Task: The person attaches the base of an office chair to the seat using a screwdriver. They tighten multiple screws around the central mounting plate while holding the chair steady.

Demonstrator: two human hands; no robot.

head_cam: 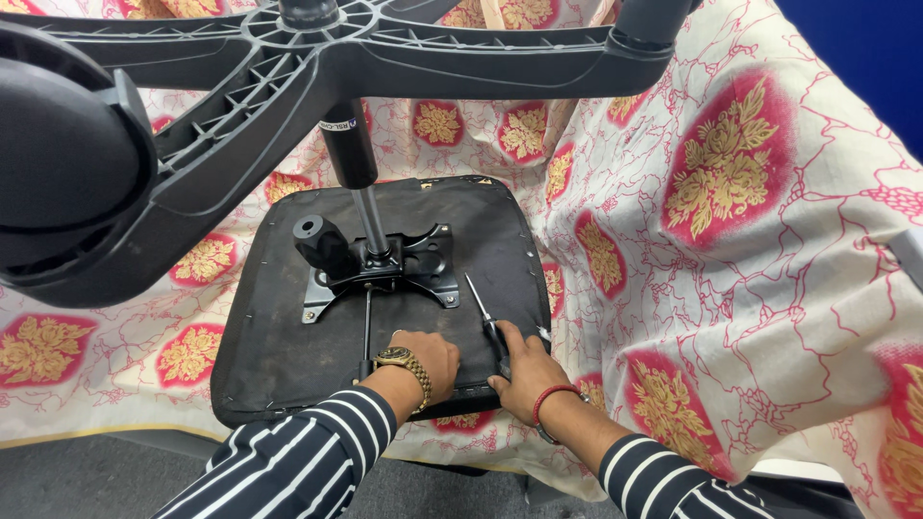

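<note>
Judging by the grip, work on the upturned black fabric-covered chair seat [279, 356] is underway: left hand [428, 360] presses flat, fingers spread; right hand [524, 370] clasps silver scissors [484, 312], blades pointing beyond fingertips; next calls for steadying

Seat underside [288, 356]: matt black fabric, slightly dusty and rough, stapled along the edge; mounting plate [423, 264]: black painted metal, dull sheen; gas cylinder [351, 149]: glossy black metal, its thinner rod bright polished steel; star base [317, 58]: moulded black plastic, ribbed, semi-matt; caster [67, 144]: smooth black plastic, soft gloss; scissors [486, 317]: bare shiny metal blades; cloth [750, 221]: cream printed cotton-like weave, matt, creased; wristwatch [404, 363]: gold-toned metal, glossy; sleeves [308, 457]: striped knit fabric, matt; floor [87, 476]: grey, rough-looking carpet.
</note>
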